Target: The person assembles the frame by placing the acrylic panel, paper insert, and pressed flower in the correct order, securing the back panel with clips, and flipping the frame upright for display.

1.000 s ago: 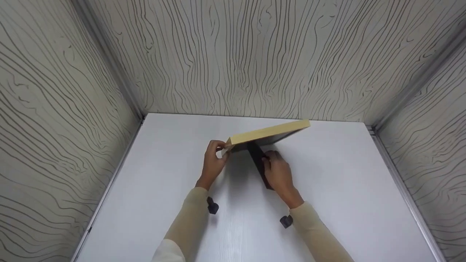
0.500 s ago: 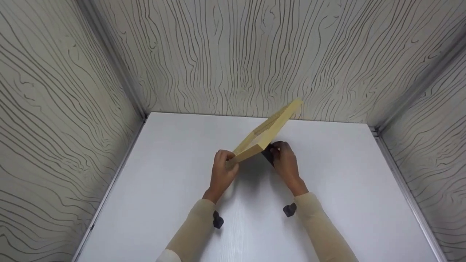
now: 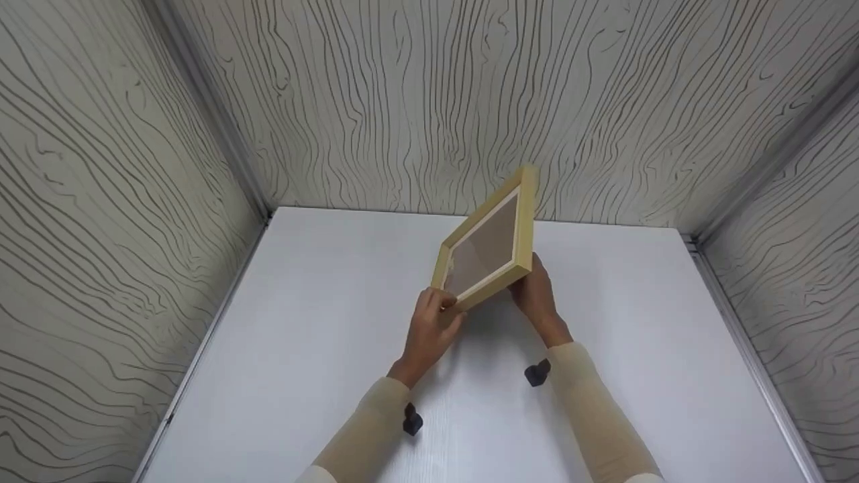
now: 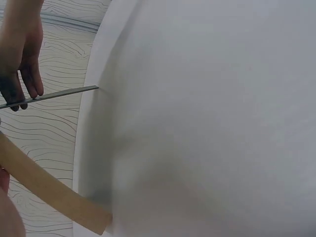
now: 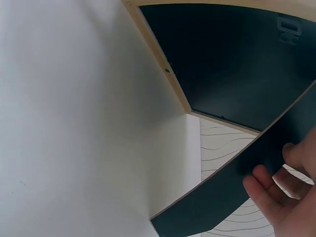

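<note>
A picture frame (image 3: 527, 225) with a light wooden border is tilted over the table, its front side facing up and left in the head view. My left hand (image 3: 428, 339) grips its lower left corner. Behind the frame, partly hidden by it, is my right hand (image 3: 537, 295). In the right wrist view, a dark easel stand (image 5: 207, 195) angles out from the dark back panel (image 5: 222, 59), and the right thumb and fingers pinch it. The left wrist view shows that stand (image 4: 66, 92) edge-on, with right-hand fingers (image 4: 34, 81) against it.
The white table (image 3: 335, 282) lies beneath both arms. Wood-grain panels (image 3: 402, 100) enclose it at the back and both sides, with metal rails (image 3: 201, 107) along the corners. A small black device (image 3: 413, 420) sits at each wrist.
The frame has turned from nearly edge-on, stand visible, to showing its front. My left hand has moved right and nearer the body; my right hand has gone behind the frame.
</note>
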{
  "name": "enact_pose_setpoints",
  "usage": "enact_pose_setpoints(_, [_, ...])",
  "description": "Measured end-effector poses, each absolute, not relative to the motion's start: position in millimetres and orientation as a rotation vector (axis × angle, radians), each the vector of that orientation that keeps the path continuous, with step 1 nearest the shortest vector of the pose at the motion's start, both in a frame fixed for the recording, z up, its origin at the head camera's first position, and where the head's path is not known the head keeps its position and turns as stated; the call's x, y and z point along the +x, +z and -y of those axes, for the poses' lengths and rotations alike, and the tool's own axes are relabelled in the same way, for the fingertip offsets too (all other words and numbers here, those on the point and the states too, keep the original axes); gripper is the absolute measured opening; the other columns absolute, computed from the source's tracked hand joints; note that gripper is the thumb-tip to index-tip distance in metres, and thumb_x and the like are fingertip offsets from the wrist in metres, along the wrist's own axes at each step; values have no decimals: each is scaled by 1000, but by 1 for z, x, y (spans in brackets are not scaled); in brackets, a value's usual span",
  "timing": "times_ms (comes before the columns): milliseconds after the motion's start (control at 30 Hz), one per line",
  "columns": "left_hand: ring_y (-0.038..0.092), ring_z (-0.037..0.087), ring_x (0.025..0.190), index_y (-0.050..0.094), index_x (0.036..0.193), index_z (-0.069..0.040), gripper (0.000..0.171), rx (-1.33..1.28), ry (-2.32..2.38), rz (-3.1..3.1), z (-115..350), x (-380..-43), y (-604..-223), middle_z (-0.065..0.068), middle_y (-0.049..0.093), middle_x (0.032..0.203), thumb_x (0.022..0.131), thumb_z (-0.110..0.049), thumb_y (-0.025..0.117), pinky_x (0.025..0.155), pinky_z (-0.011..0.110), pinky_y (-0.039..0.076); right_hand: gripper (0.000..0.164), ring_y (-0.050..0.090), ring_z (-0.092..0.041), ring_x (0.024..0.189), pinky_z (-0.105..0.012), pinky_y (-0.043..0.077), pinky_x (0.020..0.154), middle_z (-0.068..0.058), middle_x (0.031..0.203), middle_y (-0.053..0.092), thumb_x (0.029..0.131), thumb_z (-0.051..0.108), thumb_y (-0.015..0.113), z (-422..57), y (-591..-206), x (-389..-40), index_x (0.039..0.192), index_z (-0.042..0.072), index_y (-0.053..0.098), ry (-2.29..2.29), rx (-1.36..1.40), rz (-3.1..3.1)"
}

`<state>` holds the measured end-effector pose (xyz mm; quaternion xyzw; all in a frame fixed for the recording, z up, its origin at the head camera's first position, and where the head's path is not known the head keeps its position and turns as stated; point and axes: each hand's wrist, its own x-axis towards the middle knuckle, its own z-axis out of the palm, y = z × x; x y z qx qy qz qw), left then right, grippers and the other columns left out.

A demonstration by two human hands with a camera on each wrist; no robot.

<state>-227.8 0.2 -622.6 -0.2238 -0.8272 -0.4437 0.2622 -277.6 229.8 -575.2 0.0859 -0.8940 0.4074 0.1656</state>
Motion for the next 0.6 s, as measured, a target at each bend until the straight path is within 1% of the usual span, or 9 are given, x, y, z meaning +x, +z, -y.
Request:
enact_pose_setpoints(133, [64, 18, 103, 64, 113, -8, 21, -623, -1278, 2237, 4, -230, -619, 5, 63, 109, 97, -9, 77, 87, 31, 61, 47, 59, -32, 130, -49, 47, 116, -15, 137, 57, 108, 5, 59, -226, -569, -265, 153, 6, 45, 1147, 162, 2564])
enact_pose_setpoints(200, [64, 19, 101, 65, 115, -7, 18, -637, -1322, 2235, 7, -234, -617, 6, 63, 108, 99, -7, 73, 85, 35, 60, 50, 61, -33, 124, -49, 51, 111, -16, 132, 59, 106, 2, 58, -220, -565, -252, 154, 6, 44, 1237, 127, 2562])
enact_pose_setpoints(267, [64, 18, 101, 65, 117, -6, 17, -644, -1373, 2249, 10, -238, -612, 6, 64, 109, 101, -5, 70, 86, 38, 59, 56, 63, -33, 119, -48, 54, 106, -18, 128, 61, 101, -3, 58, -211, -562, -238, 155, 3, 42, 1364, 112, 2544])
enact_pose_setpoints(300, [64, 18, 102, 65, 119, -6, 18, -647, -1406, 2255, 11, -241, -610, 6, 64, 109, 101, -5, 68, 87, 40, 59, 59, 65, -34, 115, -48, 56, 103, -20, 125, 62, 98, -5, 59, -206, -562, -231, 154, 0, 42, 1424, 120, 2526])
enact_pose_setpoints(367, [62, 17, 102, 66, 120, -6, 17, -657, -1457, 2263, 14, -247, -604, 5, 65, 110, 103, -5, 64, 89, 42, 58, 69, 67, -36, 111, -49, 58, 98, -23, 124, 63, 93, -5, 64, -196, -562, -217, 157, -4, 37, 1537, 136, 2500])
enact_pose_setpoints(433, [62, 17, 102, 66, 120, -5, 16, -649, -1495, 2260, 16, -253, -599, 6, 65, 109, 105, -5, 62, 89, 43, 58, 81, 67, -38, 117, -50, 58, 101, -26, 133, 59, 94, 1, 73, -185, -563, -209, 161, -5, 28, 1596, 179, 2471])
enact_pose_setpoints(500, [62, 17, 100, 66, 120, -4, 16, -637, -1501, 2238, 18, -260, -596, 7, 65, 108, 105, -5, 61, 88, 44, 58, 96, 65, -42, 124, -53, 57, 103, -29, 144, 52, 94, 11, 81, -174, -563, -204, 165, -4, 18, 1636, 214, 2436])
enact_pose_setpoints(567, [62, 18, 99, 66, 119, -3, 15, -618, -1498, 2221, 19, -267, -594, 7, 65, 107, 106, -5, 59, 87, 44, 58, 107, 59, -44, 135, -54, 54, 108, -29, 155, 44, 93, 20, 85, -165, -563, -203, 168, 0, 10, 1665, 218, 2400])
enact_pose_setpoints(600, [62, 18, 98, 66, 119, -3, 15, -607, -1498, 2215, 20, -271, -593, 7, 65, 107, 106, -5, 59, 86, 44, 58, 106, 56, -45, 138, -56, 53, 109, -29, 157, 43, 94, 22, 84, -161, -563, -204, 168, 1, 10, 1673, 204, 2380])
